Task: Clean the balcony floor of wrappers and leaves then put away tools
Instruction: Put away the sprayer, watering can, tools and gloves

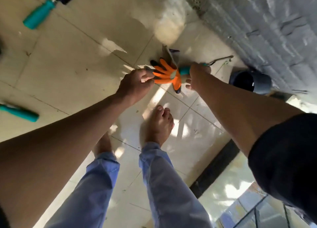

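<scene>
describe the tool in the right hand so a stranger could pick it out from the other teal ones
Start at the grey wall on the right and drop to the dark pot at its foot. Just left, the right hand grips a teal-handled tool beside the orange glove; the other teal handles lie far left.

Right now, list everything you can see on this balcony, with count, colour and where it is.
orange glove: one, orange with dark fingertips, centre, pinched at a fingertip by the left hand
held tool: one, teal handle, metal end pointing right, in the right hand
loose tools: two, teal handles, on the tiles at left, one upper, one lower
pot: one, dark grey, lying on its side at right by the wall
tiled floor: cream
wall: grey, upper right
hands: left hand, right hand
feet: two, bare, below blue trousers
</scene>
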A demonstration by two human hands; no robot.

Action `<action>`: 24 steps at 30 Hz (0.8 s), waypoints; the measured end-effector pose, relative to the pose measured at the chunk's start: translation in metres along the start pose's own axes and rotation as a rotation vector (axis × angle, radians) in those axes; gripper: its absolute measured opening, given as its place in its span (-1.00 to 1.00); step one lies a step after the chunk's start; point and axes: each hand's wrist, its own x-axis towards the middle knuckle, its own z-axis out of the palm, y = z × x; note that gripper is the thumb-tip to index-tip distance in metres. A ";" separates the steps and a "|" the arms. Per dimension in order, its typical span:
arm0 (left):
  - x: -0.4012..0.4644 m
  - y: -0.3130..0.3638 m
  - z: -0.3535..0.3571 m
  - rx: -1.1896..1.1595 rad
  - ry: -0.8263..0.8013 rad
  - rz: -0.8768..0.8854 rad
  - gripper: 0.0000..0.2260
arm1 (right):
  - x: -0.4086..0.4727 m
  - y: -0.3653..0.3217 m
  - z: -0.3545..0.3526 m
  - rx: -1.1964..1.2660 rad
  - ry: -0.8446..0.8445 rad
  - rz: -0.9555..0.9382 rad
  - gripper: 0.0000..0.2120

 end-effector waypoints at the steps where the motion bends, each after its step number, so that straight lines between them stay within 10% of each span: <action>1: 0.006 -0.001 0.001 -0.025 -0.020 0.019 -0.60 | -0.014 -0.006 0.002 0.047 -0.001 0.019 -0.45; 16: -0.007 0.044 -0.026 -0.547 -0.037 -0.053 -0.79 | -0.182 -0.007 -0.017 -0.037 -0.312 -0.166 -0.86; 24: -0.021 0.024 -0.070 -0.732 0.142 -0.205 -0.82 | -0.268 0.012 0.044 -0.400 -0.684 -0.624 -0.58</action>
